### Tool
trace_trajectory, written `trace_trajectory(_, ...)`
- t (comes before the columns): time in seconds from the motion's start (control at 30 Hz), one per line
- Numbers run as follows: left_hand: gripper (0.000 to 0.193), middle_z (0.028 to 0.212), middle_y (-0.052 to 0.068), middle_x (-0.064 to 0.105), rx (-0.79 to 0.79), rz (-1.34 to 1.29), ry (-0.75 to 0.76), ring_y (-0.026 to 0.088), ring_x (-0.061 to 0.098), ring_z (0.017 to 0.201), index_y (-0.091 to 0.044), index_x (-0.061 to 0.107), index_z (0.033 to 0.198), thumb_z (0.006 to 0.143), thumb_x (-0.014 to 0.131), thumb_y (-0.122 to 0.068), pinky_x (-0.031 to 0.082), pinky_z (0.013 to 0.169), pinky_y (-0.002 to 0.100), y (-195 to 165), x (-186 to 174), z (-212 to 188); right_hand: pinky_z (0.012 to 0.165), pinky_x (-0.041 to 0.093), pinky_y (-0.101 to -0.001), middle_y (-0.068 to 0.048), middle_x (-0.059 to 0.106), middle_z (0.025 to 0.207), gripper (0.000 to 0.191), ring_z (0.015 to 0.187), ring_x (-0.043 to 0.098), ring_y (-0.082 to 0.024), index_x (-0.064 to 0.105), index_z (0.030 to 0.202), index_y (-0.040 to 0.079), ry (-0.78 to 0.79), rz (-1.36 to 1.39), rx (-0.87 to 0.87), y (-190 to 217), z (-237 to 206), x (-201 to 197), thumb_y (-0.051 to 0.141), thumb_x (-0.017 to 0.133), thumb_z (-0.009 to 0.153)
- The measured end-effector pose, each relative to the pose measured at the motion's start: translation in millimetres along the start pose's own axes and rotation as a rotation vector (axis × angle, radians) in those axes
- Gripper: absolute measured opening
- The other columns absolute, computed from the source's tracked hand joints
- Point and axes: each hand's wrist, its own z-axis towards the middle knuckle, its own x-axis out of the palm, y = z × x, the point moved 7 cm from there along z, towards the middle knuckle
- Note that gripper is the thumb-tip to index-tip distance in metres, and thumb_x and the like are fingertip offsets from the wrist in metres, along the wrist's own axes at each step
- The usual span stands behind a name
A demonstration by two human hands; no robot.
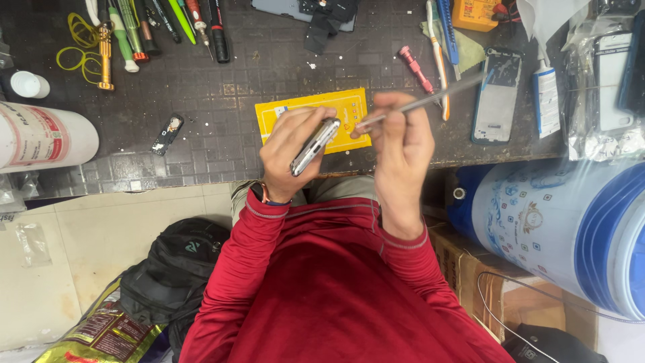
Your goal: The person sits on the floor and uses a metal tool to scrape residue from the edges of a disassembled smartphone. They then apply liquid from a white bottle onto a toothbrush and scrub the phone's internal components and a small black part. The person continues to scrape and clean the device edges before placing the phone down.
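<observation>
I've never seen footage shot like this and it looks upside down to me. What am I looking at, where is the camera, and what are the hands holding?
The single camera sits on the person's head and looks down, so the red sleeves run up toward a dark workbench. No machine here, only two bare hands. The left hand holds a slim phone edge-on. The right hand holds a thin metal tool whose tip points at the phone. Under them lies a yellow card. Screwdrivers, a toothbrush, and another opened phone lie on the bench.
</observation>
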Motion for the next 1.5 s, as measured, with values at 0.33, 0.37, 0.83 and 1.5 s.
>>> trace_trajectory(0.33,0.060,0.120,0.014,0.064,-0.079,-0.047,0.154,0.033,0.059,0.110,0.000,0.065,0.134,0.075,0.065,0.008,0.049,0.101,0.041,5,3,8,0.086,0.052,-0.0273,-0.006,0.062,0.101,0.029,0.092,0.064,-0.012,0.062,0.116,-0.001,0.168,-0.076,-0.028,-30,25,5,0.027,0.061,0.113)
trace_trajectory(0.37,0.060,0.120,0.014,0.064,-0.090,-0.053,0.165,0.032,0.059,0.111,-0.001,0.065,0.134,0.075,0.065,0.008,0.048,0.101,0.041,5,3,8,0.086,0.051,-0.0263,-0.005,0.060,0.101,0.028,0.092,0.063,-0.012,0.062,0.114,-0.002,0.182,-0.090,-0.050,-28,26,6,0.026,0.061,0.114)
trace_trajectory(0.83,0.048,0.119,0.009,0.065,0.021,0.074,0.140,0.030,0.061,0.109,-0.003,0.066,0.129,0.083,0.080,-0.002,0.050,0.098,0.040,-2,9,5,0.089,0.055,-0.0286,-0.010,0.057,0.101,0.026,0.091,0.062,-0.017,0.049,0.119,0.002,0.149,-0.185,-0.290,35,-19,26,0.027,0.059,0.116)
trace_trajectory(1.5,0.048,0.120,0.008,0.064,0.010,0.052,0.176,0.030,0.061,0.110,-0.005,0.065,0.131,0.085,0.079,-0.007,0.049,0.099,0.041,-3,9,7,0.082,0.053,-0.0252,-0.010,0.063,0.099,0.024,0.088,0.065,-0.015,0.055,0.115,0.002,0.200,-0.381,-0.307,42,-22,29,0.025,0.060,0.115)
